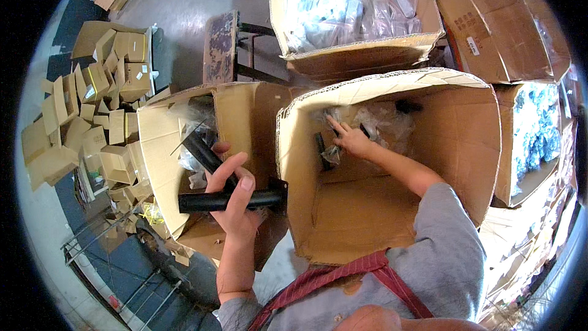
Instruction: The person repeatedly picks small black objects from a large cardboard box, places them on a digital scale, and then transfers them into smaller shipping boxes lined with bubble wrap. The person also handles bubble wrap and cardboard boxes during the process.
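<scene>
My left hand (pixel 237 199) is closed around two black metal tubes, held over the left carton. One black tube (pixel 205 201) lies level across the fingers, with a flat end plate at its right. The other black tube (pixel 207 154) slants up to the left behind the fingers. Deep inside the middle carton (pixel 343 208), my right hand (pixel 354 141) reaches down with its fingers stretched out. Under and beside those fingers are a dark part (pixel 321 150) and crumpled clear plastic (pixel 380 116). The fingertips seem to touch the plastic; nothing is clearly gripped there.
The left carton (pixel 153 147) holds plastic-wrapped pieces. Beyond the middle carton stands another carton (pixel 355 55) full of bagged parts, beside a worn bench (pixel 220 46). A carton with blue-white bags (pixel 533 129) is at right. Flattened and open boxes (pixel 116 122) are heaped at far left.
</scene>
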`<state>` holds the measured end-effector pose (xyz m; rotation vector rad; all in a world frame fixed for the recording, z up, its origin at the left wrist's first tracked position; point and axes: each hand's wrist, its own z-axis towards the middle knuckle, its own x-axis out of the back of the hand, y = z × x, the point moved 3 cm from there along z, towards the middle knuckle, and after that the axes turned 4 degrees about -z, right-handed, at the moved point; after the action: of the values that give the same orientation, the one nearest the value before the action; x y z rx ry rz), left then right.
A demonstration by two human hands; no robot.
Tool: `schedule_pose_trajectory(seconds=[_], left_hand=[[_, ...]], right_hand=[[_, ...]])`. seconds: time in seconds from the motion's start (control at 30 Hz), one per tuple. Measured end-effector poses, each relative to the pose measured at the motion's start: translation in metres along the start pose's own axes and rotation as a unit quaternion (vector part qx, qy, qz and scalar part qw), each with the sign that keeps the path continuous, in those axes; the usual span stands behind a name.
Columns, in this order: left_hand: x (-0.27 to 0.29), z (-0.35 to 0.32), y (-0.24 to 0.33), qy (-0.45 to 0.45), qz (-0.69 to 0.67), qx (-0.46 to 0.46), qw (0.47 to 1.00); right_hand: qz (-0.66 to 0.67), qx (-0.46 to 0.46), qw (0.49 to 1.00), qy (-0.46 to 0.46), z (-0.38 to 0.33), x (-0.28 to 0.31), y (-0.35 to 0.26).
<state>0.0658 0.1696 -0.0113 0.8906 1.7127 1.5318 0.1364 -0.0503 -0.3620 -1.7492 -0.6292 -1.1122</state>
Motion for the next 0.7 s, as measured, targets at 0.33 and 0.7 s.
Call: schedule_pose_trajectory(seconds=[0.33,0.7], left_hand=[[-0.005,-0.002,0.005,-0.019,-0.037,0.004,0.999],[-0.041,-0.012,0.055,-0.126,0.169,-0.091,0.973]], right_hand=[[0.015,-0.015,1.000,-0.003,0.016,-0.007,0.003],[0.614,-0.138,0.769,0.115,-0.060,0.324,-0.044]])
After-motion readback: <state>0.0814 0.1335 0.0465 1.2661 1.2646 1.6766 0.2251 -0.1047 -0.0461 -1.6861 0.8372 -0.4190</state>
